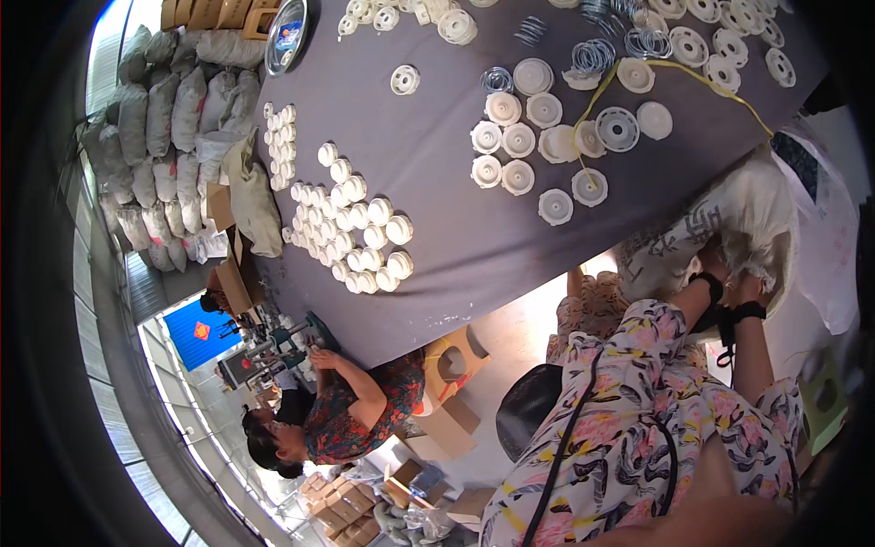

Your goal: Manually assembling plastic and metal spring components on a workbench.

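A white woven sack (670, 246) with dark printing stands at the right, beside the table edge. My left hand (714, 262) is at its bunched mouth, closed on the cloth and partly in shadow. Close by on the right, my right hand (750, 288) grips the same gathered cloth, its fingertips partly hidden in the folds. Dark bands circle both wrists, and a black strap (726, 335) hangs between them. On the table (437, 237) near the sack lie round white plastic caps (555, 207), a grey-centred ring (617, 129) and a yellow strap (711, 75).
White stacked round parts (351, 219) cover the table's left part. Coil springs (592, 56) and more white rings (689, 46) lie at the far side. A black stool seat (529, 408) is beside me. Another person (365, 401) works at a bench machine, near cartons (442, 427).
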### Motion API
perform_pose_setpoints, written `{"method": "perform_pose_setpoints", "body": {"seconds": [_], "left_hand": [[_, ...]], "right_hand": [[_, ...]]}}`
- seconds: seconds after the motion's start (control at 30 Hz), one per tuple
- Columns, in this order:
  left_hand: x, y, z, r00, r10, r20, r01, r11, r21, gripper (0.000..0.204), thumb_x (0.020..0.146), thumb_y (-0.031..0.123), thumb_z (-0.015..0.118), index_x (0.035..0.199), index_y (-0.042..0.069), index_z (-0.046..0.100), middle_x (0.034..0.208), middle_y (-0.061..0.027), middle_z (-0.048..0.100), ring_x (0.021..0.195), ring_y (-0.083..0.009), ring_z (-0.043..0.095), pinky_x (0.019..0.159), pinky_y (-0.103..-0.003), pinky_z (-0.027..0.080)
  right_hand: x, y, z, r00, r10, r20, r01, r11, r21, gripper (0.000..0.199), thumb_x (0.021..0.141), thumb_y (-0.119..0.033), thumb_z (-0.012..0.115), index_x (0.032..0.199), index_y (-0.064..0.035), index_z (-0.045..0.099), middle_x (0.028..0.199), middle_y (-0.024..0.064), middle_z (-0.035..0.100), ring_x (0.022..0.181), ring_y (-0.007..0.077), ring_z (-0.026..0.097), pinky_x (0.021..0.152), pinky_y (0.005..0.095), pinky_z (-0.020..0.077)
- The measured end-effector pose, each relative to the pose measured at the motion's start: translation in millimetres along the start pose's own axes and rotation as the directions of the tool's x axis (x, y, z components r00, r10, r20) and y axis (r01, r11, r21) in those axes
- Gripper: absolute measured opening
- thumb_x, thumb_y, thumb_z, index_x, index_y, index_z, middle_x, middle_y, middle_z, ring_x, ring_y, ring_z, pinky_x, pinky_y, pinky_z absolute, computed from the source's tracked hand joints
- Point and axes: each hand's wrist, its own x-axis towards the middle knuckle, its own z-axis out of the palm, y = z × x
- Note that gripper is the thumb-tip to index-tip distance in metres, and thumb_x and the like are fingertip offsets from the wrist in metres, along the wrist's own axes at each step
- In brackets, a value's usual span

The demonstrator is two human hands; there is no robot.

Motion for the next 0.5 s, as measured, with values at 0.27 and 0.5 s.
{"method": "perform_pose_setpoints", "body": {"seconds": [0.27,0.5], "left_hand": [[17,3,13,0.996,0.053,0.076,-0.058,0.996,0.065,0.055,0.083,0.037,0.05,0.129,0.007,0.041,0.127,-0.016,0.049,0.111,-0.0331,0.05,0.096,-0.039,0.04],[16,1,11,0.991,0.076,0.114,-0.091,0.988,0.124,0.053,0.084,0.037,0.049,0.128,0.007,0.042,0.127,-0.0153,0.049,0.111,-0.0326,0.05,0.096,-0.039,0.04]], "right_hand": [[1,-41,-39,0.852,0.271,0.448,-0.519,0.329,0.789,0.049,0.089,-0.038,0.038,0.118,-0.0015,0.051,0.119,0.0161,0.053,0.105,0.0297,0.054,0.089,0.0365,0.0453],[25,-54,-27,0.951,0.229,0.209,-0.284,0.375,0.882,0.056,0.09,-0.045,0.039,0.122,-0.0001,0.048,0.121,0.0171,0.051,0.108,0.0299,0.052,0.093,0.0397,0.0441]]}}
